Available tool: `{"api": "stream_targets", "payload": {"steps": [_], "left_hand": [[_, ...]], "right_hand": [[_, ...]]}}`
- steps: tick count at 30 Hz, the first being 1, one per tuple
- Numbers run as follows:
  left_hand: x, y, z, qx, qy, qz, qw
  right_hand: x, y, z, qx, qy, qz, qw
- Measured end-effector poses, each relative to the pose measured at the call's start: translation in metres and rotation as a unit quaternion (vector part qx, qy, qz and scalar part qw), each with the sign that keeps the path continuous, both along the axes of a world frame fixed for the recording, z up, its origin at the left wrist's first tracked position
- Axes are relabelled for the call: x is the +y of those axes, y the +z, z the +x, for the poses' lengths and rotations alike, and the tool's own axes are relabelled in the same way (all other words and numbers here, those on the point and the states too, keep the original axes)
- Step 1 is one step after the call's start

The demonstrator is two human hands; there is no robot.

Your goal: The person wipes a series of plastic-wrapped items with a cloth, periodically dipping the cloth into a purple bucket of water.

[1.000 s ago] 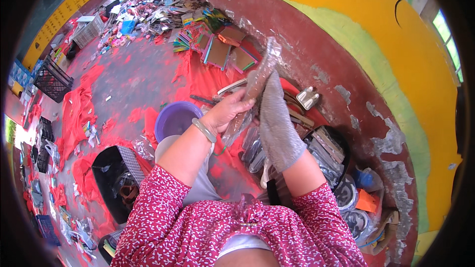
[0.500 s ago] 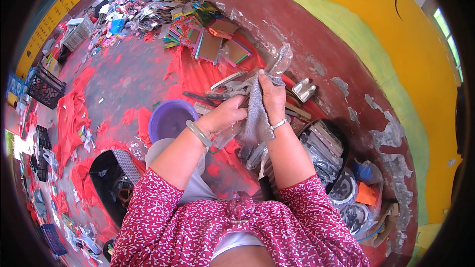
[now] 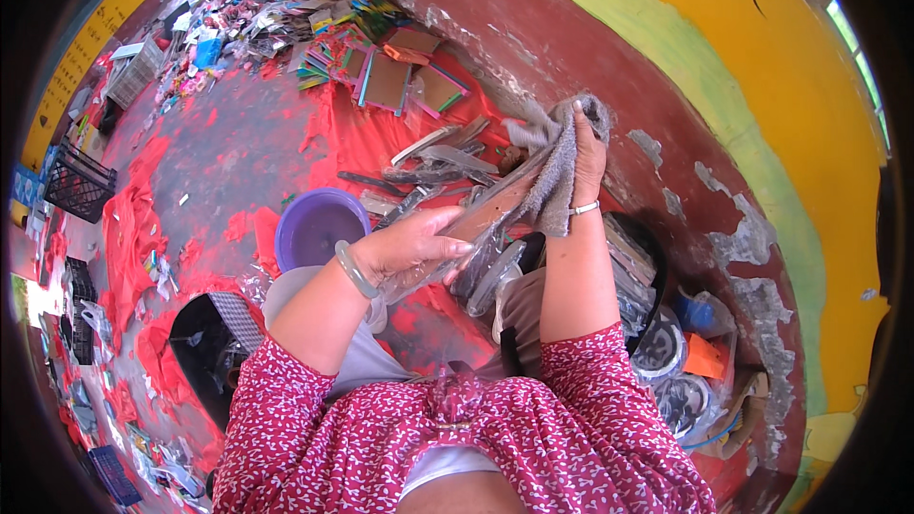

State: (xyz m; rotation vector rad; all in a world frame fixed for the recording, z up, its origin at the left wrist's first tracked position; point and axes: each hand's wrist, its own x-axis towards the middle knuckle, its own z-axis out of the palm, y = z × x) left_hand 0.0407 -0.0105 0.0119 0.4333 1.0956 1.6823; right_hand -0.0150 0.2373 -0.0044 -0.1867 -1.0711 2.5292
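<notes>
A long, flat, brownish thing in clear plastic wrap [image 3: 490, 217] slants between my hands. My left hand [image 3: 409, 247] grips its lower end, with the thumb lying along the top and the other fingers partly hidden beneath. A grey cloth [image 3: 555, 176] hangs in folds over its upper end. My right hand [image 3: 588, 171] is closed on that cloth, thumb up; whether it also grips the wrapped thing underneath is hidden. More plastic-wrapped long pieces [image 3: 443, 169] lie in a loose heap just beyond my hands.
A purple basin [image 3: 283, 233] stands left of my left forearm. A black container [image 3: 186, 347] is at my left knee. By my right arm, a dark tub holds wrapped pieces [image 3: 630, 262]. Clear-bagged round items [image 3: 659, 352] sit nearby. Boards [image 3: 386, 84] and mixed clutter lie along the peeling wall.
My right hand has moved up and to the right with the cloth. My left hand has shifted slightly down and left. More of the wrapped thing now shows between them.
</notes>
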Motion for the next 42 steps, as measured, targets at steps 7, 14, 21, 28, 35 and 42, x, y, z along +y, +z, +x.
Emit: {"api": "stream_targets", "payload": {"steps": [7,14,21,28,35,42], "left_hand": [[0.003,-0.021,-0.001,0.053,-0.004,0.010,0.999],[0.025,-0.023,-0.001,0.066,-0.019,0.014,0.998],[0.014,-0.043,-0.004,0.226,0.076,-0.132,0.962],[0.009,-0.044,-0.026,0.447,0.371,-0.261,0.771],[0.021,-0.037,-0.012,0.563,0.344,-0.289,0.694],[0.021,-0.035,-0.017,0.165,0.225,0.012,0.960]], "right_hand": [[0.002,-0.002,-0.002,-0.071,-0.003,0.071,0.995],[-0.029,0.007,0.006,-0.069,0.057,0.017,0.996],[0.043,-0.002,0.011,0.078,0.021,-0.117,0.990],[-0.027,0.038,0.027,0.032,0.121,-0.116,0.985],[-0.070,0.010,0.019,-0.037,0.101,0.056,0.993],[-0.079,0.007,0.017,0.008,-0.014,0.127,0.992]]}}
